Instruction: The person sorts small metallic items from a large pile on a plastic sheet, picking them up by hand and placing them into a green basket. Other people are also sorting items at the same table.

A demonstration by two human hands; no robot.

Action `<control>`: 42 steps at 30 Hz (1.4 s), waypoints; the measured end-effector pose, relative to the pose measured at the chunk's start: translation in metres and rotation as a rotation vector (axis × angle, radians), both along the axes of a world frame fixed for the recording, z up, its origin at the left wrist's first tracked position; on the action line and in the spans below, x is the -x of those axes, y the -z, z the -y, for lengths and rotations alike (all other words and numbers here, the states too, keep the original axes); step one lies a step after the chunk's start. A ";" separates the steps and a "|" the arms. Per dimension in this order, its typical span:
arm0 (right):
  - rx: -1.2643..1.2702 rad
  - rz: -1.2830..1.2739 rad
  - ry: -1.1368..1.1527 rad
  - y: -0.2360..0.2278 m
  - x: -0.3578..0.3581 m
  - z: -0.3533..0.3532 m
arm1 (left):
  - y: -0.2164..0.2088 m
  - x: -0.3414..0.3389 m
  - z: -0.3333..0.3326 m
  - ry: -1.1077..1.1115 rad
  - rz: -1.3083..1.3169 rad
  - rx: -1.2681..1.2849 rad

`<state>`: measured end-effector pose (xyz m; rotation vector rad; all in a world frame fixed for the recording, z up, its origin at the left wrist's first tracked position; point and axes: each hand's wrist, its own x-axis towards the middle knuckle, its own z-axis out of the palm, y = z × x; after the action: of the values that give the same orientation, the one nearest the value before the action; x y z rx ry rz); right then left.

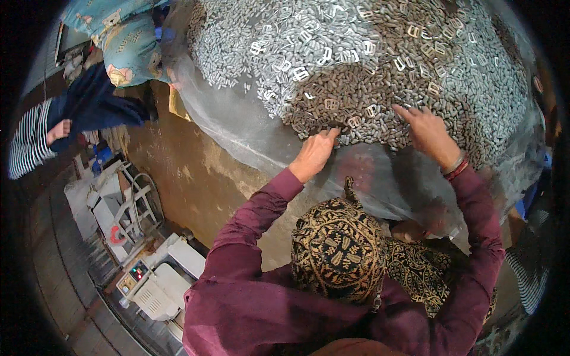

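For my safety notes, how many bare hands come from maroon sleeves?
2: the bare left hand, at the near edge of the brownish heap of oblong pieces, and the bare right hand, farther right. Neither is hidden.

Ok so you've got this beige machine point(157, 295) with small red and green lights on its panel point(138, 273). Just beyond it there's some grey metal contraption point(107, 212) with a red bit point(117, 235) on it, can't really tell what it is. Further past the machine you've got someone in a striped sleeve point(31, 141) and dark blue clothing point(95, 104). Dark floor point(53, 267) runs along the machine's left side btw.
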<state>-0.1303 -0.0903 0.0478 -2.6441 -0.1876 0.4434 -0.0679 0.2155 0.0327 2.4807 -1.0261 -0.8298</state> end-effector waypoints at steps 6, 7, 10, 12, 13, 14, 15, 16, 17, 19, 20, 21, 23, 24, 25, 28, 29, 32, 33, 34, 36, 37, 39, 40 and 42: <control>0.035 0.285 0.056 0.020 -0.004 -0.003 | 0.027 0.016 -0.008 -0.010 0.011 -0.008; -0.004 0.320 0.116 0.019 -0.009 -0.001 | 0.030 0.015 -0.009 -0.007 0.030 0.021; -0.624 -0.102 0.611 0.003 -0.029 0.020 | 0.018 -0.013 0.008 -0.072 -0.019 0.164; -1.029 -0.317 0.781 -0.028 -0.042 0.028 | 0.008 -0.026 0.021 -0.080 -0.074 0.233; -1.055 -0.239 0.873 -0.038 -0.047 0.019 | 0.006 -0.031 0.025 -0.084 -0.098 0.268; -0.963 -0.225 0.827 -0.041 -0.048 0.025 | 0.005 -0.035 0.029 -0.050 -0.098 0.337; -0.863 -0.211 0.796 -0.041 -0.046 0.035 | -0.009 -0.040 0.043 -0.131 -0.272 0.330; -1.039 -0.228 0.847 -0.035 -0.046 0.046 | -0.027 -0.043 0.056 -0.210 -0.447 0.319; -1.216 -0.244 0.889 -0.031 -0.049 0.057 | -0.039 -0.046 0.065 -0.291 -0.622 0.306; -1.360 -0.205 0.944 -0.032 -0.045 0.071 | -0.038 -0.051 0.065 -0.442 -1.196 0.378; -1.340 -0.157 0.946 -0.044 -0.049 0.068 | -0.040 -0.051 0.063 -0.477 -1.356 0.517; -1.320 -0.108 0.947 -0.052 -0.052 0.067 | -0.040 -0.051 0.062 -0.508 -1.515 0.658; -1.379 -0.136 0.914 -0.051 -0.048 0.076 | -0.039 -0.055 0.067 -0.484 -1.561 0.730; -1.448 -0.138 0.903 -0.048 -0.044 0.080 | -0.042 -0.057 0.072 -0.470 -1.589 0.772; -1.517 -0.139 0.891 -0.044 -0.040 0.085 | -0.044 -0.060 0.078 -0.455 -1.617 0.814; -1.395 -0.200 0.971 -0.026 -0.029 0.093 | -0.044 -0.067 0.088 -0.486 -1.358 0.527; -1.282 -0.285 0.933 -0.020 -0.024 0.098 | -0.042 -0.069 0.092 -0.495 -1.208 0.372; -0.757 -0.255 0.970 -0.007 -0.023 0.083 | 0.003 -0.053 0.088 0.007 -0.147 0.310; -0.769 -0.274 1.011 -0.002 -0.022 0.080 | 0.009 -0.046 0.089 0.071 0.068 0.165; -0.780 -0.293 1.052 0.002 -0.022 0.078 | 0.014 -0.036 0.089 0.064 0.123 0.057; -0.817 -0.339 1.096 -0.003 -0.024 0.072 | 0.025 -0.025 0.091 0.074 0.155 -0.003; -0.773 -0.339 1.065 -0.004 -0.026 0.070 | 0.030 -0.024 0.091 0.078 0.156 0.012; -0.684 -0.337 1.014 -0.004 -0.027 0.072 | 0.033 -0.028 0.092 0.100 0.102 0.106; -0.498 0.026 0.789 0.026 -0.018 0.078 | 0.033 -0.032 0.092 0.110 0.078 0.153; -0.242 0.136 0.775 0.048 -0.012 0.072 | 0.019 -0.045 0.102 0.077 -0.239 0.302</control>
<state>-0.1181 -0.1623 -0.0002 -2.2743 0.6777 -0.0228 -0.0231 0.1134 0.0139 2.0483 -1.0766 -0.8948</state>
